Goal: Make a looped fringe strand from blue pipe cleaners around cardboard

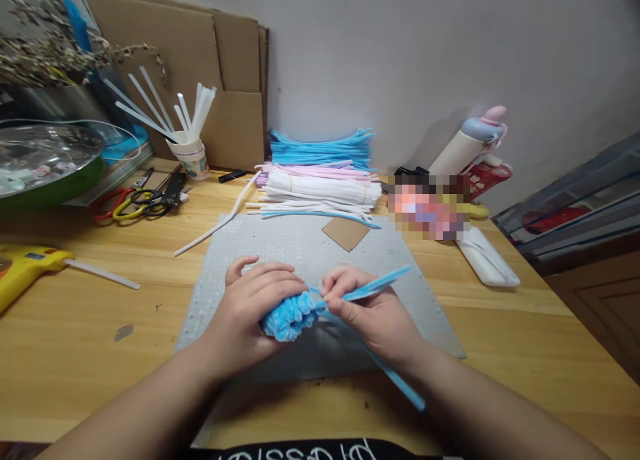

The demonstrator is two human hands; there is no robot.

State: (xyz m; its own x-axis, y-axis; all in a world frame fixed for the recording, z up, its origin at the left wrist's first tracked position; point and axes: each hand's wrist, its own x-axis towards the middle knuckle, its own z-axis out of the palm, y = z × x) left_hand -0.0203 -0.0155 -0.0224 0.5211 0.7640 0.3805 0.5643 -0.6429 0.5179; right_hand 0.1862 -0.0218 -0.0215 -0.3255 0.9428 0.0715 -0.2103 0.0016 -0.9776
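Note:
My left hand (250, 307) is wrapped round a coiled bundle of light blue pipe cleaner (287, 315) just above the grey cutting mat (400, 260). My right hand (370, 313) pinches the long blue pipe cleaner stems (385, 283) right beside the coil. One stem points up to the right. Another stem (400, 383) trails down past my right wrist toward the table's near edge.
Stacks of blue, pink and white pipe cleaners (320, 180) lie behind the mat with a cardboard scrap (345, 233). A yellow glue gun (25, 267), scissors (145, 200) and a cup of glue sticks (190, 153) are at left. A white case (487, 260) lies at right.

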